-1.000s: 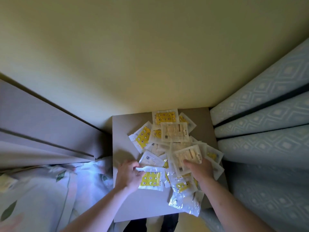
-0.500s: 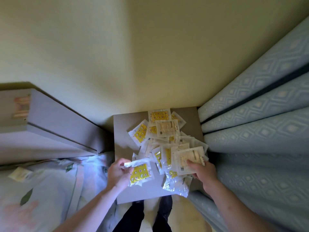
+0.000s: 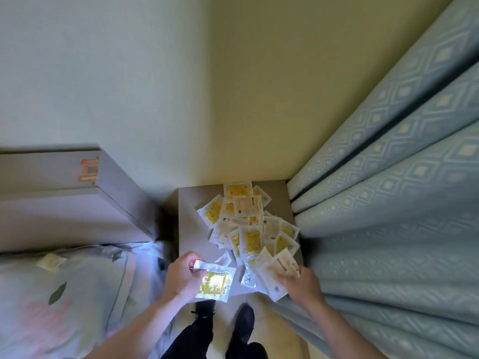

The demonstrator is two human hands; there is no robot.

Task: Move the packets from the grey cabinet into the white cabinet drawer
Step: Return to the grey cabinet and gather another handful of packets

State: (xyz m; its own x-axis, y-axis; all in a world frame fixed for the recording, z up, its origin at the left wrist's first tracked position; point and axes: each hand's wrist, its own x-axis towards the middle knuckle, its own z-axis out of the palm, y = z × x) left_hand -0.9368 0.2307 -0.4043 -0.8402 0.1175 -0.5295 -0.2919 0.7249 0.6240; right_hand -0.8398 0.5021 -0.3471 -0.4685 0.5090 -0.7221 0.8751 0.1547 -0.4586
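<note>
Many packets beside curtain

At the cabinet top's near edge, the left hand pinches a yellow packet; the right hand grips a pale packet.

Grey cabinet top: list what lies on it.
A loose heap of overlapping packets covers much of the grey cabinet top, many showing yellow. Lower packets are partly hidden; their count cannot be told.
</note>
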